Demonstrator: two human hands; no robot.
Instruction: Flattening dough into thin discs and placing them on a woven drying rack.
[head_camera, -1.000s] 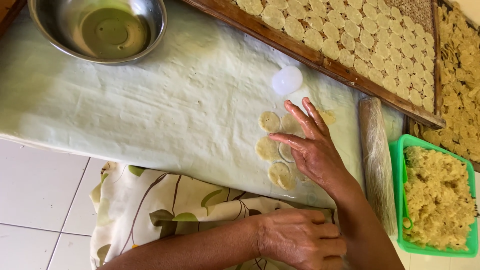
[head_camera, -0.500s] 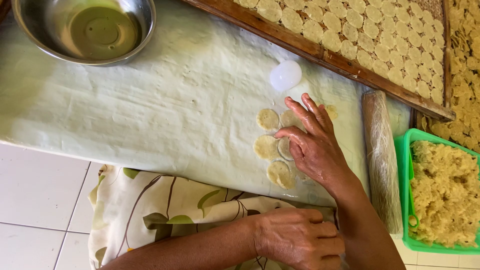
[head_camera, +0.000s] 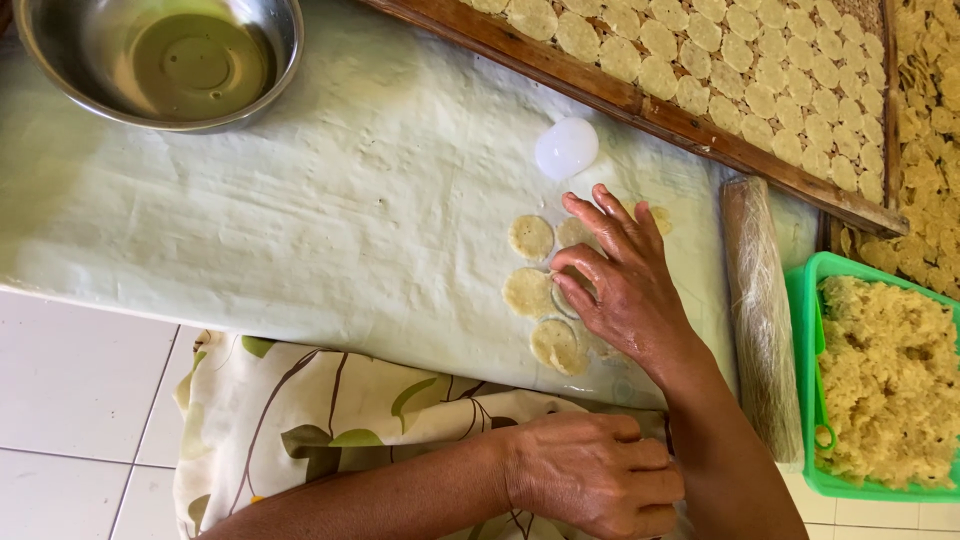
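Surface: pale green plastic sheet (head_camera: 300, 220) spread over a low work board, white floor tiles (head_camera: 70, 400) below it, a leaf-patterned cream cloth (head_camera: 300, 420) at the near edge.
Right hand: right hand (head_camera: 620, 290) lies over a cluster of small round pale-yellow dough discs (head_camera: 530, 292); the fingers (head_camera: 600, 222) are spread, while thumb and forefinger curl together and appear to pinch the edge of one disc; the disc itself is mostly hidden under the hand.
Left hand: left hand (head_camera: 595, 475) rests flat on the patterned cloth, fingers loosely together, holding nothing.
Discs: four show clearly, lying flat on the sheet just left of and below the palm, close but mostly apart from each other.
Doing the step well: as a judgement, lifting a disc wants a light peel from its rim, kept low, so the thin dough neither stretches nor tears; the neighbouring discs should stay untouched.
Cutter: white round plastic cap (head_camera: 566, 148) sits on the sheet just above the fingertips.
Rolling pin: plastic-wrapped wooden rolling pin (head_camera: 762, 310) lies lengthwise just right of the wrist, between hand and basket.
Tray: wooden-framed woven tray (head_camera: 640, 105) beyond the sheet, filled with rows of similar discs.
Basket: green plastic basket (head_camera: 800, 300) of crumbly yellow dough scraps at far right.
Bowl: steel bowl (head_camera: 275, 70) with yellowish oil at top left, well apart.
In the way: the rolling pin crowds the forearm; the cap lies on a path toward the tray.
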